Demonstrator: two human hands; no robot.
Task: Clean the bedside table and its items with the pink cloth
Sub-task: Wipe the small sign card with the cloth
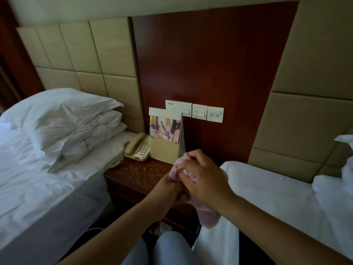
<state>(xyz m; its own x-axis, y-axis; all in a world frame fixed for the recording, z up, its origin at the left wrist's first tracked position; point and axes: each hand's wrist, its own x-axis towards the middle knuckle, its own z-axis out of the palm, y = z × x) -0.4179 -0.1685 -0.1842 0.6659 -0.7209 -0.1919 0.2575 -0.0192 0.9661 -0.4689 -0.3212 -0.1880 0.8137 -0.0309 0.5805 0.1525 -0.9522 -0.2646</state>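
Note:
The dark wooden bedside table (133,174) stands between two beds, its top marked with pale scribbled lines. At its back sit a beige telephone (138,147) and an upright calendar stand (165,136) with a photo card. Both hands hold the pink cloth (176,168) above the table's right front part. My right hand (204,178) grips the bunched cloth from above, and the cloth's tail (208,217) hangs below it. My left hand (168,185) holds the cloth from underneath and is mostly hidden by the right hand.
A white bed with stacked pillows (72,127) lies to the left, another white bed (277,197) to the right. Wall switches (199,111) sit on the red wood panel behind the table. My knee (172,249) is below, close to the table front.

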